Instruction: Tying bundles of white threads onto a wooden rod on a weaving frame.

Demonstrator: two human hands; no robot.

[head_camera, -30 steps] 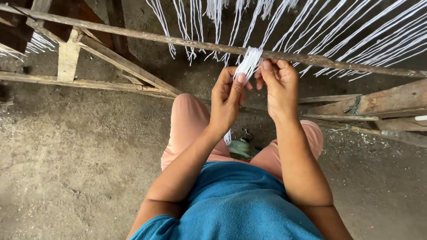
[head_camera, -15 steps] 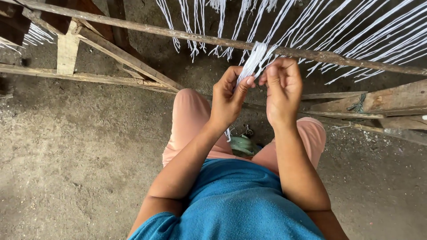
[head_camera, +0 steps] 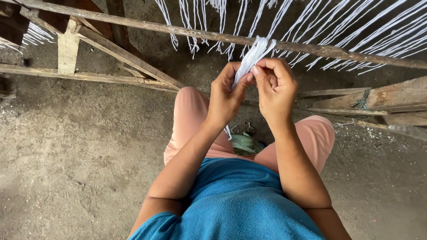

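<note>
A bundle of white threads (head_camera: pixel 254 54) comes down over a wooden bar (head_camera: pixel 147 27) of a loom-like frame. My left hand (head_camera: pixel 226 95) pinches the lower part of the bundle between thumb and fingers. My right hand (head_camera: pixel 276 88) grips the same bundle just beside it, fingertips touching the left thumb. A loose end of thread (head_camera: pixel 228 130) hangs below my left wrist. Many more white threads (head_camera: pixel 356 31) stretch across the frame to the right.
Wooden beams (head_camera: pixel 84 76) of the frame cross at the left and a thick plank (head_camera: pixel 382 95) lies at the right. Between my knees rests a greenish object with small metal scissors (head_camera: pixel 243 138). The floor (head_camera: pixel 66 169) is rough grey concrete.
Both hands have stayed on the thread bundle, with small finger shifts. The view has tilted slightly, so the hands and bar sit a little lower and further right.
</note>
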